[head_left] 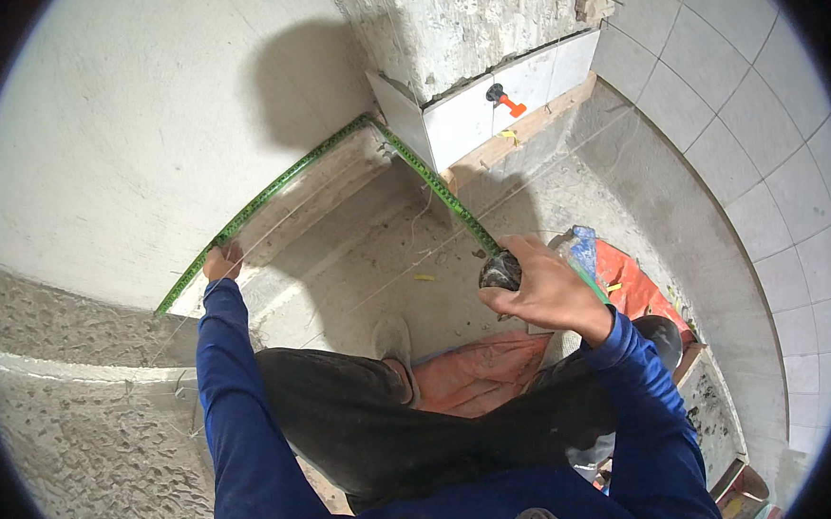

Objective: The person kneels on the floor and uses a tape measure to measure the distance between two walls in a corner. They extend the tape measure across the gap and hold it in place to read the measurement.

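Note:
A tape measure (500, 272) with a dark, scuffed case sits in the grip of my right hand (550, 285). Its green blade (287, 177) runs out from the case to the corner of the wall, folds sharply there, and continues left along the wall's lower edge. My left hand (222, 260) has its fingers closed on the blade near its far left part, against the wall (140, 115). The blade's tip extends a little past the left hand. Near the fold, white tiles (460, 124) cover the base of a rough concrete column.
An orange-and-black tile leveling clip (506, 100) sticks out of the tile joint. A wooden batten (522, 134) runs beneath those tiles. Thin strings cross the space. Orange sheeting (480, 374) lies by my feet. Grey tiles (710, 99) line the right wall.

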{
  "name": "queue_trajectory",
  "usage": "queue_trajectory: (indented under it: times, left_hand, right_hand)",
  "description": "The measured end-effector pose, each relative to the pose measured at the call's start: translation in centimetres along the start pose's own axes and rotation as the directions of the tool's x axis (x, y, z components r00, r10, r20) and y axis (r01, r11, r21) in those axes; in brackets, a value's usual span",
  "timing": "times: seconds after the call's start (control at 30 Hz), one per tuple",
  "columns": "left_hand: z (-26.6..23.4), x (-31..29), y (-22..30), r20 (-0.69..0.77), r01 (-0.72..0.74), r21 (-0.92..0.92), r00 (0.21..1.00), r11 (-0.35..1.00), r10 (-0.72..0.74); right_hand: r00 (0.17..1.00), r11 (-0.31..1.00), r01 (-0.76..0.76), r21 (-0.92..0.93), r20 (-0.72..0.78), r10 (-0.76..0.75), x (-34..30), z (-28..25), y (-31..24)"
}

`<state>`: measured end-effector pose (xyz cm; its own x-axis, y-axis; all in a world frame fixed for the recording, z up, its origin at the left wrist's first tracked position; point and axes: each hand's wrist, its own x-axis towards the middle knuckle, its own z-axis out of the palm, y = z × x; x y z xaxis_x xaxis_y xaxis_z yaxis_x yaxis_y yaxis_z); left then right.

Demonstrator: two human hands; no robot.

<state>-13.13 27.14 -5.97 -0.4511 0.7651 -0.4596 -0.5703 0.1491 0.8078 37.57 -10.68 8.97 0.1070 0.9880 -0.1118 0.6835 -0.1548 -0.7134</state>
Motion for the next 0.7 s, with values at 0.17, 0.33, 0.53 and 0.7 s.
queue_trajectory:
  times: [0.17, 0.33, 0.53, 0.7]
  left_hand:
    - [0.3, 1.0, -0.1, 0.102, 0.009, 0.017, 0.995, 1.000, -0.010]
    - [0.1, 0.9, -0.3, 0.099, 0.024, -0.052, 0.995, 0.998, -0.019]
    - [-0.1, 0.7, -0.1, 0.047, -0.005, 0.013, 0.999, 1.000, 0.004]
    - [0.2, 1.2, -0.1, 0.110, -0.050, 0.097, 0.993, 0.994, 0.039]
  right_hand:
    - [0.998, 0.998, -0.063, 0.021, -0.003, 0.063, 0.2, 0.0, -0.4]
    - [0.998, 0.998, -0.051, 0.031, -0.031, 0.052, 0.4, 0.4, -0.4]
    - [0.997, 0.999, -0.033, 0.019, -0.063, 0.035, 0.5, 1.0, -0.9]
    - [0.997, 0.996, -0.073, 0.058, -0.026, 0.075, 0.4, 1.2, -1.4]
